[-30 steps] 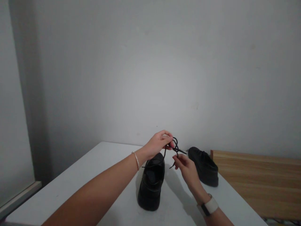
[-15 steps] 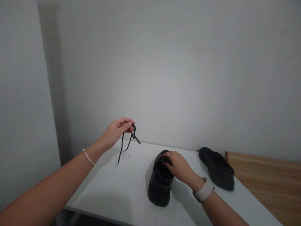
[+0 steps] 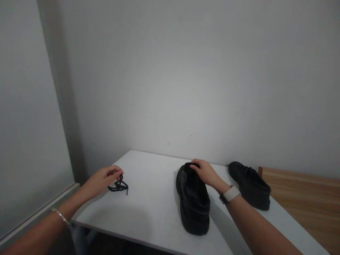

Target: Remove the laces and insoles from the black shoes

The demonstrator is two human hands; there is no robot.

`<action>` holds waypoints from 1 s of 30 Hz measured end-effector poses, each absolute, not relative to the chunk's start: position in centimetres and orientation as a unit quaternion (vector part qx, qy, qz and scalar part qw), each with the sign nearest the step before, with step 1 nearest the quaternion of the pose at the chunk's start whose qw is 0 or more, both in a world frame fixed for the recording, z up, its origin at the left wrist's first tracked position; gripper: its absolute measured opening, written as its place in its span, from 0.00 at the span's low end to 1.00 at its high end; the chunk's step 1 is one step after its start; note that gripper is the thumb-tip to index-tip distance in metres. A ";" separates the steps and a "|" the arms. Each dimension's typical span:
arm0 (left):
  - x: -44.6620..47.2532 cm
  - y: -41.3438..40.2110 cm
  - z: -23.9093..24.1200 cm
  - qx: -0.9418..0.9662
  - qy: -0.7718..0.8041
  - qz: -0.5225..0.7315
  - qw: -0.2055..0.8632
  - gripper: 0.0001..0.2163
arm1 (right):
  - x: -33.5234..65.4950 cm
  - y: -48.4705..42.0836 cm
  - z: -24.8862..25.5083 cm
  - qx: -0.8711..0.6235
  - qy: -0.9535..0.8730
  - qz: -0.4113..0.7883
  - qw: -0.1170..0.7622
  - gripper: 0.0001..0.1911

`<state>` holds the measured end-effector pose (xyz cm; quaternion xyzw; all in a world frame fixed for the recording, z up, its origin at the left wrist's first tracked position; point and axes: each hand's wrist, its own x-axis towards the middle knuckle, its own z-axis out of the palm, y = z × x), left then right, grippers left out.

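Note:
Toward the left side of the white table, my left hand pinches one end of a black shoelace. The rest of the lace lies bunched on the tabletop below the fingertips. My right hand grips the upper front of a black shoe, its thumb at the tongue and opening. That shoe rests on its sole with the heel toward me; no lace shows in it from here. Further right, a second black shoe with its lace tied sits near the back of the table.
A plain wall rises directly behind the table. Beyond the table's right edge is a wooden panel. The table's front edge runs along the bottom of the view.
My left hand has moved left and down, and the lace that dangled in the air now lies on the table. The shoe in my right hand has turned a little, its heel swinging right.

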<state>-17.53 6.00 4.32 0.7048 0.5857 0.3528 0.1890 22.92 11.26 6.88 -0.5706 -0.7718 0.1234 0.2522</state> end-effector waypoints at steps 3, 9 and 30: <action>-17.9 5.8 2.6 0.699 0.633 0.314 0.114 0.16 | 23.0 12.1 6.2 -0.582 -0.751 0.166 0.264 0.11; -13.7 5.0 1.9 0.716 0.606 0.343 -0.053 0.13 | 23.0 13.6 5.2 -0.606 -0.711 0.181 0.309 0.14; 2.4 8.2 2.0 0.832 0.307 0.423 0.185 0.18 | 20.8 5.5 9.5 -0.431 -0.896 0.002 -0.110 0.05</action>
